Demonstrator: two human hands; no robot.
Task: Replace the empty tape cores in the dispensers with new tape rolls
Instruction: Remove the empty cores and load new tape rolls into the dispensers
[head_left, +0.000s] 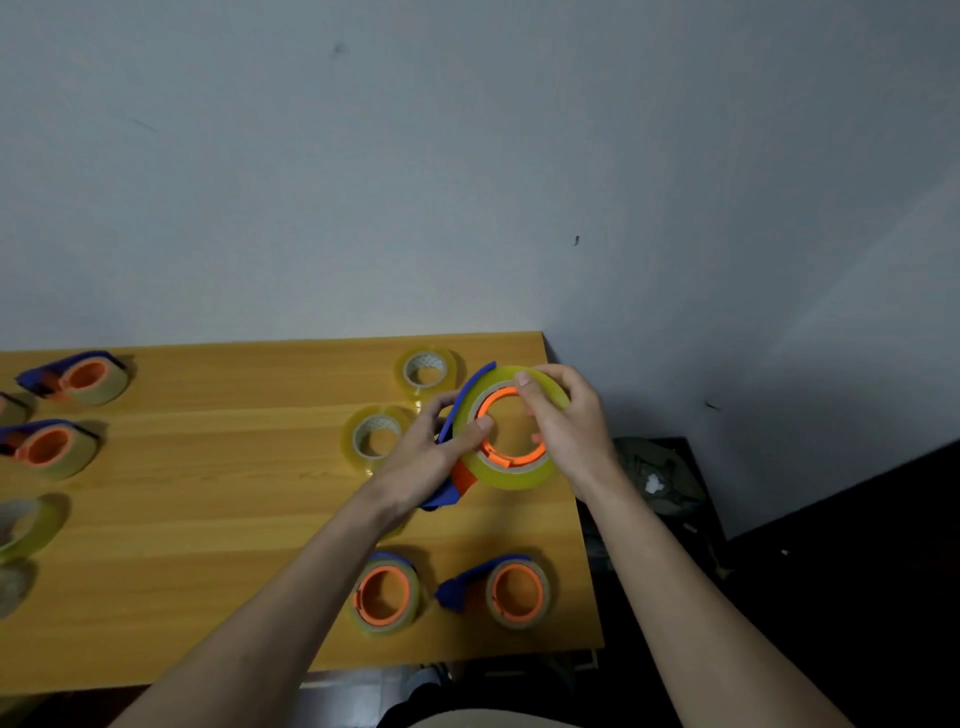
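Both hands grip: left hand (431, 457) holds the dispenser (457, 486), right hand (563, 415) pinches the tape roll (514, 475). Press it squarely onto the orange hub (511, 457), evenly.

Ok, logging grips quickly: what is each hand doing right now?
Left hand: grips the dispenser, thumb on the tape roll.
Right hand: pinches the tape roll's upper rim.

Dim, flat indoor light; soft shadows right of wooden table (208, 519) on wall (467, 156). Wide-angle bending at edges. Slight softness overall, left-edge tape rolls (23, 527) blurred.
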